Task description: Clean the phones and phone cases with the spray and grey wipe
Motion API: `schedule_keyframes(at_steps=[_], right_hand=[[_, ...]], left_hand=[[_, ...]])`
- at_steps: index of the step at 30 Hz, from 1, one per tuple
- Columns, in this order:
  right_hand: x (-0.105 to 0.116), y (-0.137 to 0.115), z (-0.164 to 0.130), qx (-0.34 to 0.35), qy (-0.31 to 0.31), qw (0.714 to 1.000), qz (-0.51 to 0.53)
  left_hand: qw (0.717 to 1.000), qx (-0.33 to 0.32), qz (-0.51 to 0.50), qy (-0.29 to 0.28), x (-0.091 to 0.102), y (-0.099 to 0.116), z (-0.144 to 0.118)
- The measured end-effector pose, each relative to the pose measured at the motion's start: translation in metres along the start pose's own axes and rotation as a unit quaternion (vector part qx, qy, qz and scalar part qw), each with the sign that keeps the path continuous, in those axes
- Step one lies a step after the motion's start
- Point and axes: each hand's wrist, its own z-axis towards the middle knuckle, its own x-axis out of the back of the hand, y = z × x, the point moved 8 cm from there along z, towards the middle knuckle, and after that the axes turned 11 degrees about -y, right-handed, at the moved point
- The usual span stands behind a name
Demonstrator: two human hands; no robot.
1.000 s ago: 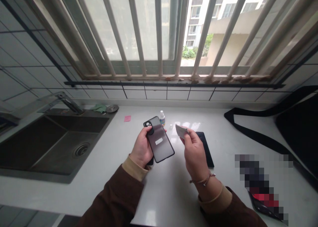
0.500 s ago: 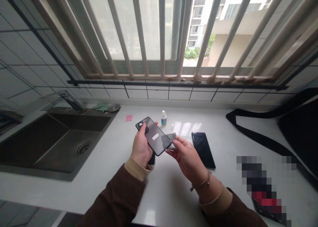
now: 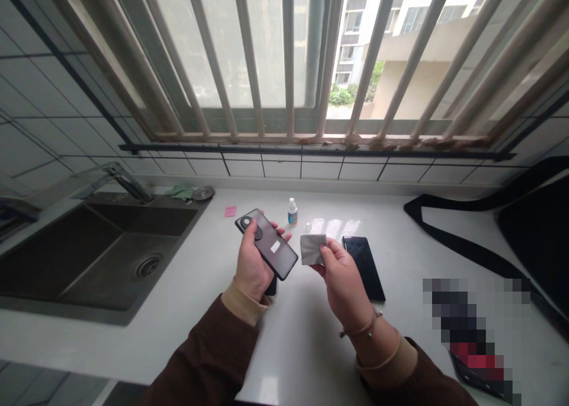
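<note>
My left hand (image 3: pixel 252 267) grips a dark phone (image 3: pixel 268 240), its back with a round camera ring facing up and a small white label on it. The thumb lies across the phone near the camera. Between the thumb and fingers of my right hand (image 3: pixel 338 269) is a folded grey cloth (image 3: pixel 312 249), held just right of the phone and apart from it. Behind the phone stands a small white-capped bottle (image 3: pixel 292 213). A flat black tablet-like device (image 3: pixel 365 268) lies beyond my right hand. Another dark object (image 3: pixel 272 286) is partly hidden beneath my left hand.
A dark sink (image 3: pixel 102 258) with a faucet (image 3: pixel 128 184) is at left. On the white counter (image 3: pixel 293 347) lies a pink square (image 3: pixel 230 211). A black bag strap (image 3: pixel 466 255) crosses the right side. A blurred-out item (image 3: pixel 471 335) sits at front right.
My right hand has drawn the cloth off the phone's lower end, to the right. The phone has shifted slightly left in my left hand, and its fingers show more.
</note>
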Motion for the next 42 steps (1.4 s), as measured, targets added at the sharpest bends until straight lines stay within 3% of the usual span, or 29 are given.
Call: schedule_keyframes(at_steps=[4, 12, 14, 17, 19, 22, 26, 28, 31, 38, 42], right_hand=[[-0.009, -0.004, -0.005, 0.02, -0.042, 0.996, -0.08], [-0.007, -0.008, -0.007, 0.01, -0.042, 0.994, -0.102], [-0.003, -0.007, -0.005, 0.004, -0.029, 0.993, -0.11], [0.006, -0.01, -0.004, 0.017, -0.002, 0.988, -0.156], [0.015, -0.026, -0.007, 0.078, 0.054, 0.969, -0.227], [0.017, -0.059, -0.021, 0.201, 0.128, 0.911, -0.336], [-0.003, -0.074, -0.028, 0.28, 0.069, 0.868, -0.404], [-0.012, -0.07, -0.026, 0.282, 0.028, 0.856, -0.433], [-0.013, -0.061, -0.02, 0.252, 0.008, 0.856, -0.451], [0.004, -0.065, -0.016, 0.226, 0.075, 0.861, -0.45], [0.0, -0.058, -0.012, 0.212, 0.032, 0.879, -0.426]], left_hand=[[0.998, -0.02, 0.036, -0.043, -0.003, 0.002, -0.002], [0.963, 0.131, 0.194, -0.135, -0.011, -0.03, -0.006], [0.962, 0.16, 0.184, -0.126, -0.008, -0.037, -0.006], [0.963, 0.15, 0.212, -0.073, 0.003, -0.033, -0.003], [0.955, 0.129, 0.259, -0.069, 0.003, -0.027, -0.002], [0.92, 0.145, 0.333, -0.147, -0.009, -0.03, -0.006], [0.841, 0.201, 0.432, -0.255, -0.02, -0.046, -0.018], [0.825, 0.191, 0.459, -0.267, -0.021, -0.047, -0.018], [0.841, 0.16, 0.454, -0.246, -0.017, -0.043, -0.013], [0.905, 0.102, 0.4, -0.108, 0.002, -0.025, -0.001], [0.925, 0.089, 0.364, -0.066, 0.007, -0.021, 0.001]])
